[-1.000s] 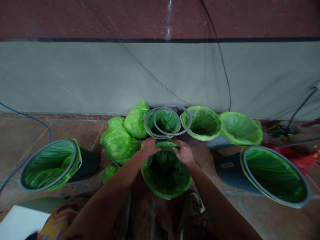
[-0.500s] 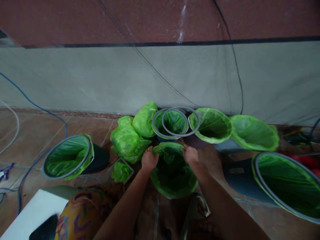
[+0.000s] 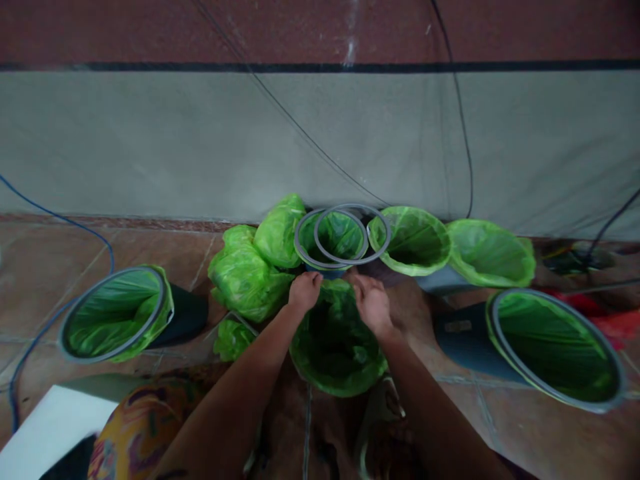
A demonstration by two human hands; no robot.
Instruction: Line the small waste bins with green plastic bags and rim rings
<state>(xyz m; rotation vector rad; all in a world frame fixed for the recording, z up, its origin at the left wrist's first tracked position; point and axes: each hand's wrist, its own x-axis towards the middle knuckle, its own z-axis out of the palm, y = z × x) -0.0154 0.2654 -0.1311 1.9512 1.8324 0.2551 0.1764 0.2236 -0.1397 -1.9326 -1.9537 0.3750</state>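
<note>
In front of me stands a round bin, its inside covered by a green plastic bin liner [image 3: 340, 367] folded over the rim. My left hand [image 3: 305, 292] is closed at the far left of the rim, gripping the liner's edge. At the far right of the same rim, my right hand [image 3: 373, 303] curls its fingers over the liner; its fingertips are partly hidden. Just beyond my hands, two grey rings [image 3: 353, 235] overlap on top of another lined bin [image 3: 327, 241]. Full green bags [image 3: 250, 277] rest to the left of it.
Two more lined bins [image 3: 410, 241] [image 3: 493, 253] stand along the grey wall [image 3: 200, 147]. A dark ringed bin [image 3: 465, 340] leans at the right, and another ringed bin [image 3: 187, 317] at the left. Small green bags [image 3: 233, 339], a blue cable [image 3: 37, 333] and a white box [image 3: 55, 427] are on the left.
My hands have shifted along the far rim of the bin, the right one now with its fingers over the edge. The view has turned slightly to the right.
</note>
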